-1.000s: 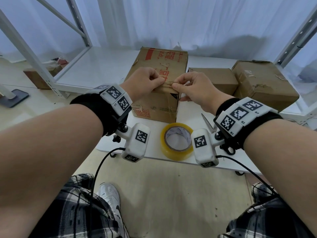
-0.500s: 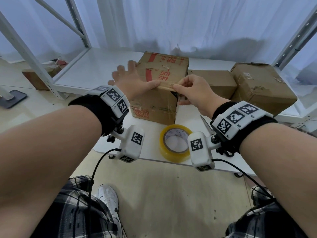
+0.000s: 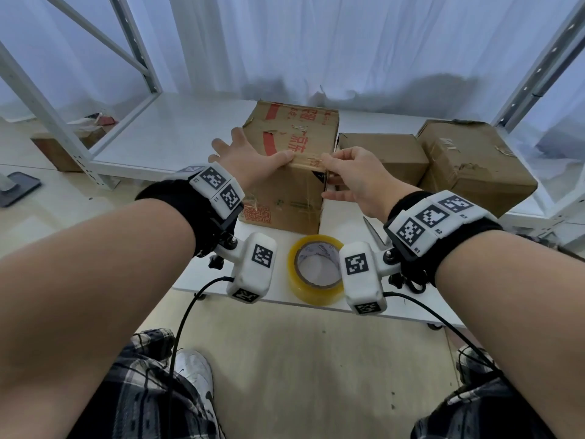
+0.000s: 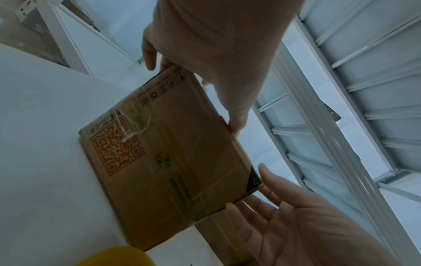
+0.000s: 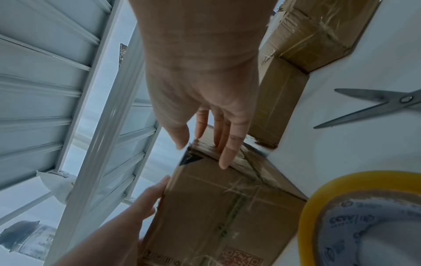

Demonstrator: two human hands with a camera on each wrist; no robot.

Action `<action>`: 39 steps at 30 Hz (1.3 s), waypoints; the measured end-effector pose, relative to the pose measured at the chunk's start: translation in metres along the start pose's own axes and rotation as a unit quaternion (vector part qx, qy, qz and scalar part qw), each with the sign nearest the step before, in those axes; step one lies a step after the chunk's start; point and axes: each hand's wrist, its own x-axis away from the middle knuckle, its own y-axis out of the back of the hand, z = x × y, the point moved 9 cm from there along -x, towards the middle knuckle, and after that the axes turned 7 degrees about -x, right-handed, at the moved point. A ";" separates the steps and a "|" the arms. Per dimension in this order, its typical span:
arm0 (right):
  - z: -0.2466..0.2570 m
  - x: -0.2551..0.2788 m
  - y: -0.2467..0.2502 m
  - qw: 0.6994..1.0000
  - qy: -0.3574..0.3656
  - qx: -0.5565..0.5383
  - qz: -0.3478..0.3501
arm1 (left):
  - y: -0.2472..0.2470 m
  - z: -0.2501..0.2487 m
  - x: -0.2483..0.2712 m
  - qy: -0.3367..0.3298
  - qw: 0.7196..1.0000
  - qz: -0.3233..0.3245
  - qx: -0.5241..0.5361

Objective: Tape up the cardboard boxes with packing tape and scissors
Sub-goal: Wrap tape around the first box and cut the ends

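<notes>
A brown cardboard box point(image 3: 294, 191) with red print stands on the white table point(image 3: 196, 141), with clear tape over its front top edge. My left hand point(image 3: 250, 156) lies flat on the box's top left, fingers straight, thumb pressing along the front edge. My right hand point(image 3: 345, 172) is at the front right corner, thumb on the top edge and straight fingers down the side. In the right wrist view those fingers point(image 5: 224, 144) press taped cardboard point(image 5: 227, 207). A yellow tape roll point(image 3: 316, 274) lies in front of the box. The scissors point(image 5: 376, 106) lie open to its right.
Two more brown boxes point(image 3: 383, 153) point(image 3: 474, 163) sit to the right of the one I touch. A white metal rack post point(image 3: 57, 122) rises at the left, another point(image 3: 538, 68) at the right. The table's front edge point(image 3: 285, 302) is just behind the roll.
Both hands pinched the tape at the front top edge a second ago. My left hand has since flattened over the box's top left, and my right hand's fingers have straightened at the corner.
</notes>
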 end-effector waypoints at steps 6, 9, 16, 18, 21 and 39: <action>0.001 0.000 0.006 1.000 0.000 0.016 -0.003 | -0.004 -0.001 0.006 0.018 1.000 0.005 0.009; 0.001 -0.001 0.008 1.000 -0.005 0.014 -0.018 | -0.006 -0.001 0.008 0.022 1.000 0.008 0.002; -0.008 -0.002 0.007 0.998 -0.058 0.025 -0.020 | -0.006 0.000 0.010 0.025 0.999 0.024 -0.034; -0.012 -0.001 0.002 0.997 -0.076 0.025 -0.007 | -0.004 -0.001 0.010 0.021 0.998 0.023 -0.060; -0.011 0.000 0.000 0.997 -0.076 0.021 0.003 | 0.000 -0.006 0.011 0.008 0.997 0.011 -0.077; -0.006 0.007 0.021 0.997 -0.044 0.063 -0.009 | 0.014 -0.021 0.023 -0.058 0.996 -0.029 -0.058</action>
